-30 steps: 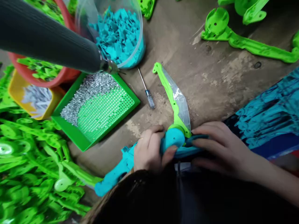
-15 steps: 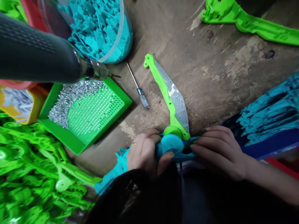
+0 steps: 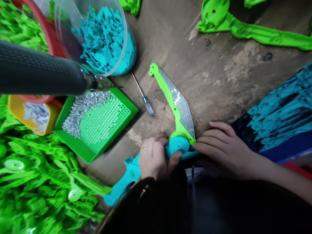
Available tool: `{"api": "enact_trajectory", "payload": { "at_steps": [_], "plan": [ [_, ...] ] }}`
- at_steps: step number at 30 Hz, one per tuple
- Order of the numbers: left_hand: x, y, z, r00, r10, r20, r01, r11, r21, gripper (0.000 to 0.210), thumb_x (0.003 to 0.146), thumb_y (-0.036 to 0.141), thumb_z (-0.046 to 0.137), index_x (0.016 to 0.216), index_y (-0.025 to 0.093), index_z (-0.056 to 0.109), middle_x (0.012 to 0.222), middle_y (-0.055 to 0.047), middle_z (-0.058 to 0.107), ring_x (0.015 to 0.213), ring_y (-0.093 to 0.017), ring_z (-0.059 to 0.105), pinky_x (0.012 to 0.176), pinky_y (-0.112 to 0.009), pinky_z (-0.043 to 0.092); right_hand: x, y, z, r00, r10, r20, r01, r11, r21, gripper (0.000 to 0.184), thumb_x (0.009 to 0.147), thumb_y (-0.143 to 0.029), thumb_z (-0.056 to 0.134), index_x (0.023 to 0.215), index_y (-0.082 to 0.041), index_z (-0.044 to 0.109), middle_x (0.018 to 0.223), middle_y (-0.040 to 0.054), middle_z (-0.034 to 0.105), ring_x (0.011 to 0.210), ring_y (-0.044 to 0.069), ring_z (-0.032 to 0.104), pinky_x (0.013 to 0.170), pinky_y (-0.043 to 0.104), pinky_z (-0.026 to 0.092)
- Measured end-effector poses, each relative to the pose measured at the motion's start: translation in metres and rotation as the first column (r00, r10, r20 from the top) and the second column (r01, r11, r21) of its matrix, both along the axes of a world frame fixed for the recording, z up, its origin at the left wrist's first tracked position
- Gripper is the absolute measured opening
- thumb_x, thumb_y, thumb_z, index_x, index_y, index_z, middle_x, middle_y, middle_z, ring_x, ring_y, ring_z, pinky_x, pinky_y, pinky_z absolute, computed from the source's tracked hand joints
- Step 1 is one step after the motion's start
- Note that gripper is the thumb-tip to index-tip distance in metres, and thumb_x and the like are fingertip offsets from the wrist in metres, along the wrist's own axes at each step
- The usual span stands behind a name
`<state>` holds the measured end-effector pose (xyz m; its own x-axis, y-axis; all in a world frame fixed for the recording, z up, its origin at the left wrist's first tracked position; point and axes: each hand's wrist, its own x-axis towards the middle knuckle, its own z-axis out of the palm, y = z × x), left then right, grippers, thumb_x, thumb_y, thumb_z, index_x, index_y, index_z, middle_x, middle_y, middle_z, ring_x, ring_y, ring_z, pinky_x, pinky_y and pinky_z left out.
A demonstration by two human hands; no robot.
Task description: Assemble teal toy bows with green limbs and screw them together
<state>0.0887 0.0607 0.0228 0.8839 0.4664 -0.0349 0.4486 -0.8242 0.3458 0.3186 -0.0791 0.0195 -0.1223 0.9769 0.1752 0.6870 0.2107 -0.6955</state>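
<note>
A long blue plastic toy part [image 3: 122, 187] lies across the front of my body. My left hand [image 3: 153, 159] wraps round its middle, thumb beside a round blue disc [image 3: 178, 146]. The fingers of my right hand [image 3: 223, 151] close on its right end, which they partly hide. From the disc a green arm [image 3: 168, 94] with a clear film-like panel [image 3: 182, 104] points away over the table; its near end sits against the blue part. Dark hair or clothing covers some of the lower edge of the blue part.
A screwdriver [image 3: 143, 97] lies beyond my left hand. An electric driver [image 3: 44, 73] reaches in above a green tray [image 3: 117, 135] of screws. Behind stands a clear tub [image 3: 128, 48] of blue pieces. Green parts [image 3: 41, 182] pile at left, blue ones [image 3: 282, 110] at right; a green shell [image 3: 263, 34] lies far right.
The view has shifted a little. The right end of the blue part now tips upward and its inside shows less; both hands keep their hold. The green arm stays attached.
</note>
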Motion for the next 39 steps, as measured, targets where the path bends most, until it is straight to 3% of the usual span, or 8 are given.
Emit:
{"api": "enact_trajectory", "payload": {
  "at_steps": [8,13,18,21,24,32,36,39],
  "plan": [
    [0.012,-0.001,-0.008,0.955,0.143,-0.260,-0.154,0.988,-0.021,0.055,0.083,0.062,0.050,0.113,0.017,0.058,0.087,-0.008,0.064,0.076,-0.022,0.059,0.065,-0.033,0.048,0.000,0.004,0.003,0.973,-0.158,0.166,0.168,0.985,-0.049,0.024,0.091,-0.041,0.054,0.091,-0.018,0.062,0.087,0.0038,0.067,0.082,0.019,0.055,0.077,0.034,0.039],
    [0.024,-0.006,-0.003,0.956,0.065,-0.287,-0.029,0.991,0.130,0.047,0.092,0.054,0.036,0.105,0.017,0.061,0.089,-0.011,0.061,0.078,-0.024,0.055,0.066,-0.035,0.045,-0.016,-0.002,0.007,0.911,-0.258,0.322,0.316,0.938,-0.145,0.047,0.096,-0.052,0.037,0.090,-0.014,0.065,0.074,0.0060,0.065,0.061,0.017,0.054,0.056,0.032,0.032],
    [0.036,-0.011,0.003,0.962,0.115,-0.250,-0.092,0.991,0.101,0.048,0.095,0.053,0.030,0.091,0.016,0.061,0.080,-0.011,0.058,0.076,-0.024,0.054,0.067,-0.034,0.044,-0.022,-0.005,0.007,0.892,-0.452,-0.026,0.408,0.826,-0.389,0.045,0.097,-0.050,0.037,0.084,-0.017,0.065,0.073,0.0033,0.067,0.062,0.013,0.061,0.054,0.025,0.037],
    [0.044,-0.017,0.013,0.945,0.217,-0.245,-0.197,0.975,0.103,0.050,0.095,0.053,0.027,0.089,0.016,0.059,0.081,-0.011,0.058,0.080,-0.025,0.056,0.073,-0.035,0.044,-0.022,-0.002,0.007,0.687,-0.621,-0.378,0.301,0.716,-0.630,0.035,0.091,-0.051,0.050,0.087,-0.019,0.064,0.066,-0.0024,0.064,0.056,0.009,0.057,0.052,0.021,0.041],
    [0.051,-0.022,0.022,0.931,0.291,-0.220,-0.269,0.955,0.126,0.053,0.095,0.056,0.025,0.092,0.016,0.059,0.084,-0.012,0.060,0.084,-0.026,0.057,0.077,-0.036,0.045,-0.028,0.001,0.003,0.462,-0.727,-0.508,0.271,0.661,-0.700,0.037,0.085,-0.055,0.057,0.082,-0.018,0.063,0.052,-0.0069,0.050,0.042,0.006,0.042,0.040,0.020,0.031],
    [0.060,0.009,0.036,0.895,0.237,-0.377,-0.311,0.938,-0.150,0.061,0.097,0.057,0.016,0.074,0.021,0.060,0.066,-0.005,0.061,0.065,-0.019,0.060,0.061,-0.030,0.044,-0.042,0.002,-0.007,0.428,-0.729,-0.535,0.571,0.676,-0.465,0.029,0.087,-0.044,0.060,0.075,-0.017,0.061,0.055,-0.0060,0.049,0.051,0.005,0.042,0.050,0.020,0.034],
    [0.067,0.016,0.045,0.836,0.198,-0.512,-0.295,0.949,-0.114,0.074,0.095,0.063,0.010,0.065,0.019,0.063,0.064,-0.009,0.062,0.065,-0.024,0.063,0.060,-0.033,0.043,-0.044,0.012,-0.005,0.184,-0.670,-0.719,0.535,0.682,-0.499,0.032,0.083,-0.048,0.064,0.072,-0.018,0.056,0.048,-0.0088,0.041,0.042,0.004,0.034,0.042,0.019,0.027],
    [0.071,0.015,0.047,0.882,0.173,-0.438,-0.256,0.957,-0.139,0.079,0.096,0.062,0.007,0.070,0.017,0.067,0.068,-0.012,0.065,0.067,-0.023,0.064,0.063,-0.034,0.044,-0.046,0.021,-0.002,-0.007,-0.622,-0.783,0.520,0.667,-0.534,0.037,0.076,-0.051,0.070,0.069,-0.019,0.053,0.045,-0.0111,0.036,0.037,0.002,0.026,0.037,0.018,0.021]
  ]
}}
